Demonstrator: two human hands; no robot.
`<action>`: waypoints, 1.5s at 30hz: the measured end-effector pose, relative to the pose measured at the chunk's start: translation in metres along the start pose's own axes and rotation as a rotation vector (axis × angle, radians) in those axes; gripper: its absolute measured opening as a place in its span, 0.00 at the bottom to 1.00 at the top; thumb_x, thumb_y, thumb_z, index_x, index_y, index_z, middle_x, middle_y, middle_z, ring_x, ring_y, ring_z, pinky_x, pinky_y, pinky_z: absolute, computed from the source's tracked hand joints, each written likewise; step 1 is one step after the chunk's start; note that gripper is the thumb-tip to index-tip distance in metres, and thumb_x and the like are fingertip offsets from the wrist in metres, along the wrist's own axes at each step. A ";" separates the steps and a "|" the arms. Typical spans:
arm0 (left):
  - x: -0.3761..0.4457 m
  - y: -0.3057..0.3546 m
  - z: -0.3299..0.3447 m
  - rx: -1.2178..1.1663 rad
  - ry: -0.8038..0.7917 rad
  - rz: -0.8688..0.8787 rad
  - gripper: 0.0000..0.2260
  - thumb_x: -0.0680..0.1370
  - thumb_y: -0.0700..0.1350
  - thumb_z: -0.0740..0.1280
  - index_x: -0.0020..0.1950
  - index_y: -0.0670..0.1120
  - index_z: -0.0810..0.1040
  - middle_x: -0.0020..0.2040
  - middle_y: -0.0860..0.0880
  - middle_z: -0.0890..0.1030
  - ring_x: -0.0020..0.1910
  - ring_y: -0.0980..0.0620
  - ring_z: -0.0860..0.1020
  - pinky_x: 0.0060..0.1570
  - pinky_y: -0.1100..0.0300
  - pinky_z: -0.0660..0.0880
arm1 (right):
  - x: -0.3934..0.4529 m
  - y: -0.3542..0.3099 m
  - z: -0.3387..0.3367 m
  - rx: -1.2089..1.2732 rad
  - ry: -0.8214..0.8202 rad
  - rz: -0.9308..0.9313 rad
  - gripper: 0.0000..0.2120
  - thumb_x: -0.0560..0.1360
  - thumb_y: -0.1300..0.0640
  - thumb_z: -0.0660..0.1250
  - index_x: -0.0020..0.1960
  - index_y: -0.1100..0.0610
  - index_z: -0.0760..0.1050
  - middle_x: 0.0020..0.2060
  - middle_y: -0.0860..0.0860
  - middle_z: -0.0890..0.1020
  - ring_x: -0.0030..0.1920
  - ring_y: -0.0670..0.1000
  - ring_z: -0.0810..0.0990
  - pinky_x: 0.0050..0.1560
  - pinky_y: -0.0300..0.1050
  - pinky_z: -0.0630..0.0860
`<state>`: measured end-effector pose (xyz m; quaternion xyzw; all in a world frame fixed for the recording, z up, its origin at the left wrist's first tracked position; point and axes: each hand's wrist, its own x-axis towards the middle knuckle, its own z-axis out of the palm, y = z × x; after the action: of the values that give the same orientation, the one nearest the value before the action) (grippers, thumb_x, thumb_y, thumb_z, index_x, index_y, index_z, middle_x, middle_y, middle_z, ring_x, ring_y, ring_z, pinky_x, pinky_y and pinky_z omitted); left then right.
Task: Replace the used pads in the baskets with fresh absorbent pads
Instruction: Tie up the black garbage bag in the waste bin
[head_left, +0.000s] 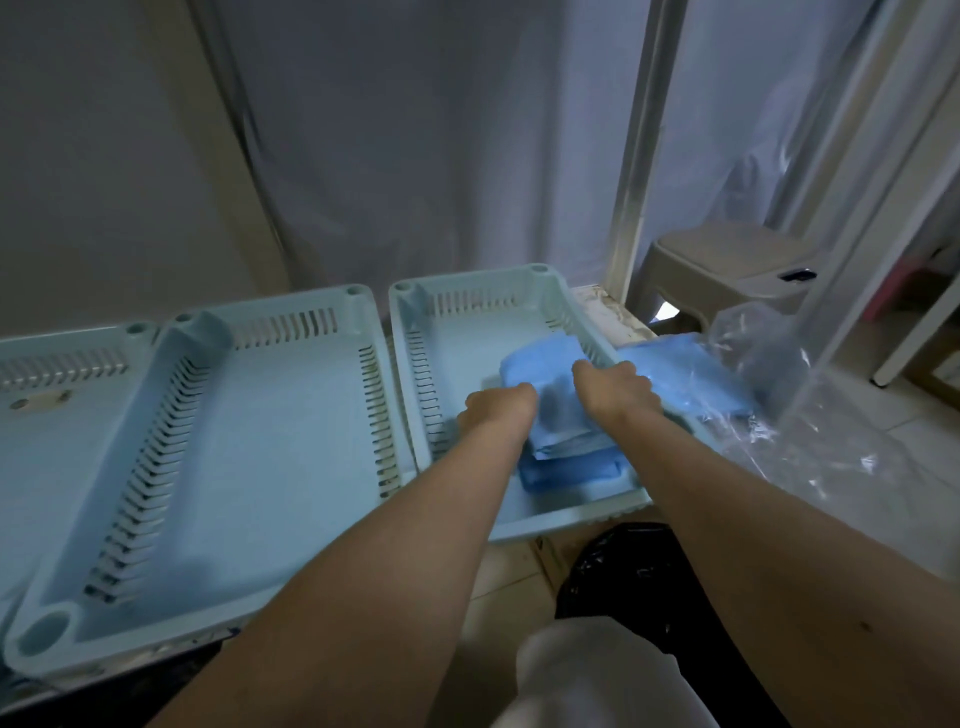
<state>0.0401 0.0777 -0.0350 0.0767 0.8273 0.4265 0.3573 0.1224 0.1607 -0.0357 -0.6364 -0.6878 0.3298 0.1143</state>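
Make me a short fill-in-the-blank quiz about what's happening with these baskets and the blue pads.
1. Both hands, left hand and right hand, hold a folded blue pad over the ____ basket.
2. The middle basket holds ____ pads.
3. More blue pads lie beside clear ____ wrapping.
4. The stool is ____ in colour.

Missing words: right; no; plastic; beige

Middle basket floor is free; right basket blocked w/ blue pads, plastic bag at right.
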 end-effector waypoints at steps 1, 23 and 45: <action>0.005 -0.001 0.004 -0.039 -0.019 -0.002 0.25 0.67 0.51 0.63 0.62 0.43 0.73 0.59 0.43 0.78 0.54 0.41 0.78 0.54 0.51 0.77 | 0.002 0.000 0.003 -0.006 -0.028 0.007 0.34 0.75 0.39 0.54 0.73 0.60 0.61 0.68 0.59 0.68 0.67 0.62 0.68 0.63 0.53 0.66; 0.018 0.000 0.010 -0.248 -0.213 -0.007 0.17 0.76 0.43 0.70 0.62 0.37 0.74 0.56 0.40 0.80 0.54 0.42 0.80 0.57 0.46 0.76 | 0.015 0.000 0.004 0.215 -0.157 0.043 0.31 0.74 0.46 0.70 0.68 0.66 0.68 0.65 0.60 0.73 0.64 0.60 0.73 0.65 0.50 0.68; -0.149 0.017 -0.003 -0.289 -0.297 0.207 0.19 0.75 0.45 0.71 0.63 0.38 0.74 0.55 0.40 0.81 0.50 0.40 0.81 0.52 0.42 0.78 | -0.127 0.049 -0.139 0.618 -0.351 0.018 0.14 0.73 0.51 0.71 0.51 0.60 0.77 0.36 0.56 0.84 0.37 0.55 0.81 0.37 0.46 0.80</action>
<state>0.1445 0.0222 0.0580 0.1711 0.6838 0.5590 0.4366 0.2630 0.0815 0.0731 -0.5112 -0.5591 0.6279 0.1786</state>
